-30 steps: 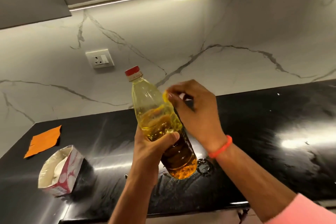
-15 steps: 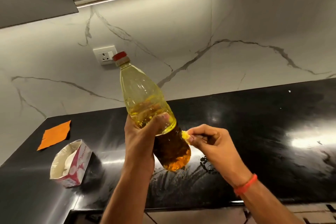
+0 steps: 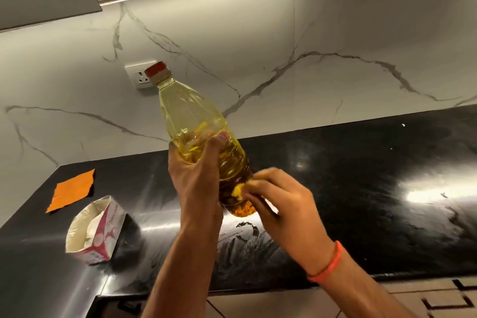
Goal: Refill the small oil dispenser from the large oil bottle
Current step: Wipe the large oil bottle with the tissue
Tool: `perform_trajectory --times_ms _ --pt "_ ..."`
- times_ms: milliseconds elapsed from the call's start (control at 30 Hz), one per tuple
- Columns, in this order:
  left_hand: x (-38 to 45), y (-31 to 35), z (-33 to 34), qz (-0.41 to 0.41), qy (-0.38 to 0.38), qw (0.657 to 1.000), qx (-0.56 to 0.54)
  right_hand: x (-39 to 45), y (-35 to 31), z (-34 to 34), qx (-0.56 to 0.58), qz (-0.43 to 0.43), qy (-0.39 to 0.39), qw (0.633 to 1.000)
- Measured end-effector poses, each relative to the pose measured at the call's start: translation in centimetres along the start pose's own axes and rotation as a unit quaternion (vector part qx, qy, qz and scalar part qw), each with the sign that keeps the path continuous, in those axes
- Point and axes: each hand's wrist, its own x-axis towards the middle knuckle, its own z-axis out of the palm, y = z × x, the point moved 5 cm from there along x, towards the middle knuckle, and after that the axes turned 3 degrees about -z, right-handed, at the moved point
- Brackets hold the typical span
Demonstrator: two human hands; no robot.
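My left hand (image 3: 196, 175) grips oil bottle (image 3: 206, 137) w/ red cap (image 3: 157, 72) on, tilted above counter (image 3: 361, 188); right hand (image 3: 281, 204) pinches yellow bit (image 3: 237, 191) at its base.

1. Two bare forearms reach up from the bottom edge of the head view, with no sleeve showing on either.
2. The left hand (image 3: 198, 170) wears no ring, watch or band on its wrist.
3. The right hand (image 3: 281, 204) has a thin orange-red band (image 3: 326, 263) around its wrist.
4. No gloves are worn; a short fingernail shows on the left thumb.
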Motion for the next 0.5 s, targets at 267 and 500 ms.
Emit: perform_trajectory --times_ms 267,500 --pt "0.0 0.4 0.8 0.007 -0.019 1.000 -0.006 2.9 -1.5 0.6 0.049 0.002 0.042 0.998" --pt "1.0 1.5 0.5 -0.004 -0.072 0.997 -0.023 1.5 2.3 -0.1 0.254 0.255 0.116 0.926"
